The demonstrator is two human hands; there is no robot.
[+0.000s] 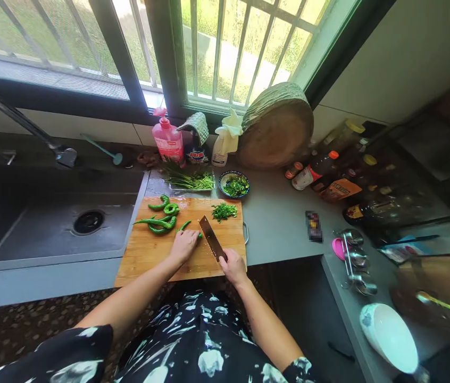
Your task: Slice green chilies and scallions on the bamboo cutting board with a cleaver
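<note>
hands 2 point(184, 244) | knife 1 point(211, 238) | cutting board 1 point(145, 255) | bowl 1 point(234, 184) | pink bottle 1 point(168, 139)

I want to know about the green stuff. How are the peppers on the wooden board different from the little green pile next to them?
The peppers are whole, long and curled; the chopped pile is cut into tiny bits. The peppers lie left of the knife, near the left hand; the pile lies to its right. Both are green and lie on the cutting board.

A pink soap bottle point(168, 139) and round wooden block point(276, 127) stand behind the sink point(29, 223), beside sauce bottles point(315, 170).
</note>
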